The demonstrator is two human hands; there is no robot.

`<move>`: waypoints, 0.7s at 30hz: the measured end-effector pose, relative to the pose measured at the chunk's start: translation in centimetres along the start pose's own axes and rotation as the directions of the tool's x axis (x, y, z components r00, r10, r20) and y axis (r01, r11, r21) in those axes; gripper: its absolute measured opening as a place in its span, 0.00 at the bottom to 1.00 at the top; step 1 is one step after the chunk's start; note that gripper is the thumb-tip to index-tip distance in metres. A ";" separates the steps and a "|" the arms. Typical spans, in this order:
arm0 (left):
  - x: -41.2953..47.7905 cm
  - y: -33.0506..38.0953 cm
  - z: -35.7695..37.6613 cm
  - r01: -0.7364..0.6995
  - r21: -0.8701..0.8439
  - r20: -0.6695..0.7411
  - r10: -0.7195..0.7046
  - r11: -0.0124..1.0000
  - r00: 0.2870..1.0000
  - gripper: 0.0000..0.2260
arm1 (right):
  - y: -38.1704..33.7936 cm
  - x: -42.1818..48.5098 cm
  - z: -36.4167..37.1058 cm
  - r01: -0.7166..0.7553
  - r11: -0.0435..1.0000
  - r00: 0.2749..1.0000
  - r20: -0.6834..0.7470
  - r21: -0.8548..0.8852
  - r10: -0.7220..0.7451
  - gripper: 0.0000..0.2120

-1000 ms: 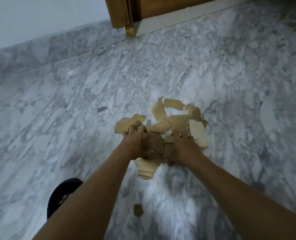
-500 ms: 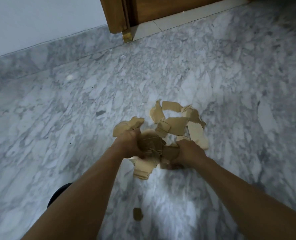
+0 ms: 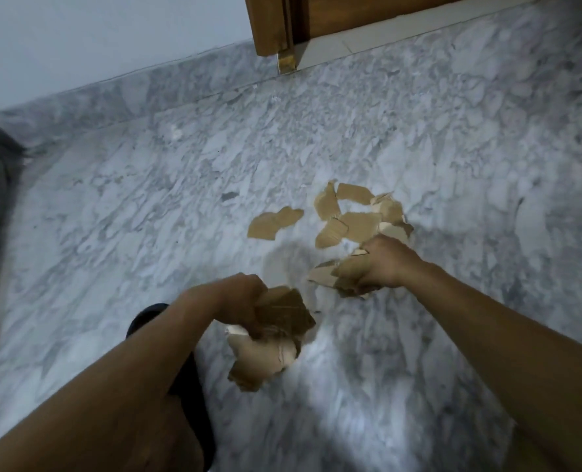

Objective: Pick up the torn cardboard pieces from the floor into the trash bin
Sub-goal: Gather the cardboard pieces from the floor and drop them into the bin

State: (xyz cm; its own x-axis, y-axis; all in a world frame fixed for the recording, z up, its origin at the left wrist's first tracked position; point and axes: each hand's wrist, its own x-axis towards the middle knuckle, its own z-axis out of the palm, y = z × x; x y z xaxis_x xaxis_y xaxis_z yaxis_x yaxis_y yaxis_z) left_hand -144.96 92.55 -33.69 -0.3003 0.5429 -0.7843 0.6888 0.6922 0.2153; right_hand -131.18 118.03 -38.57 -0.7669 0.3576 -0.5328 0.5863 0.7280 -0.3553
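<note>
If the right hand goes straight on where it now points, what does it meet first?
Probably the loose cardboard pieces on the floor, just ahead of the right hand; its height above them is unclear.

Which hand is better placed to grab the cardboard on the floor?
Probably right: the right hand, gripping scraps, sits beside the loose pieces; the left hand is farther back, gripping a bigger wad.

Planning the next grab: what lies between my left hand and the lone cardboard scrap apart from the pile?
Only bare marble floor, in the head view. The left hand grips a cardboard bundle; the lone scrap lies beyond it, nothing between.
</note>
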 end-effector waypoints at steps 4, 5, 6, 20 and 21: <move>0.4 1.8 7.2 -0.021 0.031 0.028 0.020 0.999 0.999 0.23 | -1.4 0.9 2.2 0.121 0.970 0.992 0.044 -0.212 -0.114 0.26; 0.5 2.0 8.7 -0.020 0.035 -0.011 0.021 0.999 1.000 0.24 | -1.7 1.1 2.7 0.138 0.962 0.990 0.043 -0.234 -0.131 0.29; 0.6 2.1 10.0 -0.024 0.029 -0.063 0.026 0.999 0.998 0.25 | -1.9 1.3 3.3 0.144 0.958 0.990 0.038 -0.249 -0.139 0.31; 2.2 0.6 12.9 -0.043 -0.069 -0.153 0.032 0.997 0.988 0.21 | -2.6 1.5 6.4 0.099 0.968 0.972 -0.184 -0.232 -0.144 0.28; 2.2 0.1 12.6 -0.041 -0.114 -0.160 0.022 0.993 0.987 0.20 | -2.5 1.4 6.5 0.095 0.979 0.972 -0.195 -0.182 -0.131 0.29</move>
State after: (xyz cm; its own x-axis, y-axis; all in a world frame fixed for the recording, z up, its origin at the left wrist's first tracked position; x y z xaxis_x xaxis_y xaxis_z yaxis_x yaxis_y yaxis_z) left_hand -137.20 87.81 -42.74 -0.3868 0.6274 -0.6758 0.6209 0.7190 0.3122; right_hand -132.03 112.89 -43.37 -0.8732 0.3663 -0.3215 0.4530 0.8532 -0.2585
